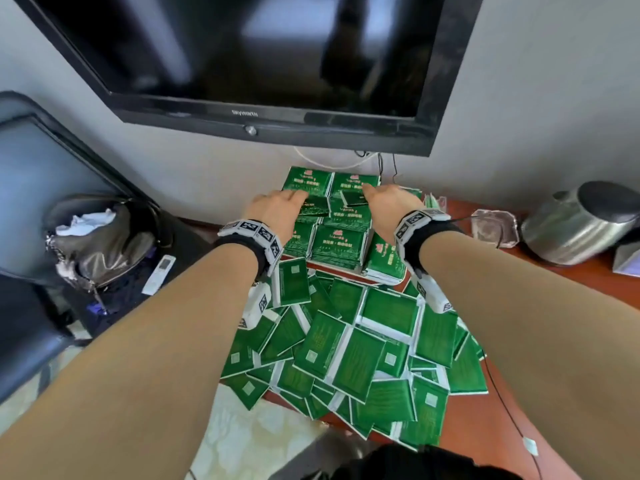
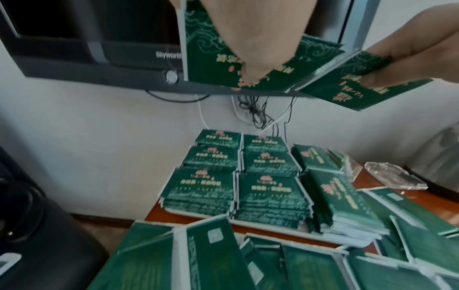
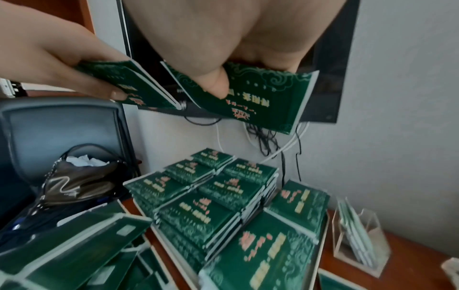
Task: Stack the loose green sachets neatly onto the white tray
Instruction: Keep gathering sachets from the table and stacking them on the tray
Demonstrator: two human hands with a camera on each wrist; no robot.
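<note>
Neat stacks of green sachets (image 1: 341, 247) fill the white tray (image 2: 273, 225) at the back of the wooden table. A heap of loose green sachets (image 1: 363, 358) lies nearer me, mostly face down. Both hands hover above the rear stacks. My left hand (image 1: 298, 199) pinches one sachet (image 2: 206, 58), thumb on its printed face. My right hand (image 1: 369, 192) pinches another sachet (image 3: 268, 98) the same way. The two held sachets sit side by side, almost touching, clear of the stacks below.
A black television (image 1: 259, 46) hangs on the wall just above the tray, with cables (image 1: 388, 164) dangling behind. A steel kettle (image 1: 581, 223) and a glass dish (image 1: 495, 226) stand to the right, beside a clear holder (image 3: 360, 245). A bag (image 1: 100, 233) and remote (image 1: 159, 273) lie left.
</note>
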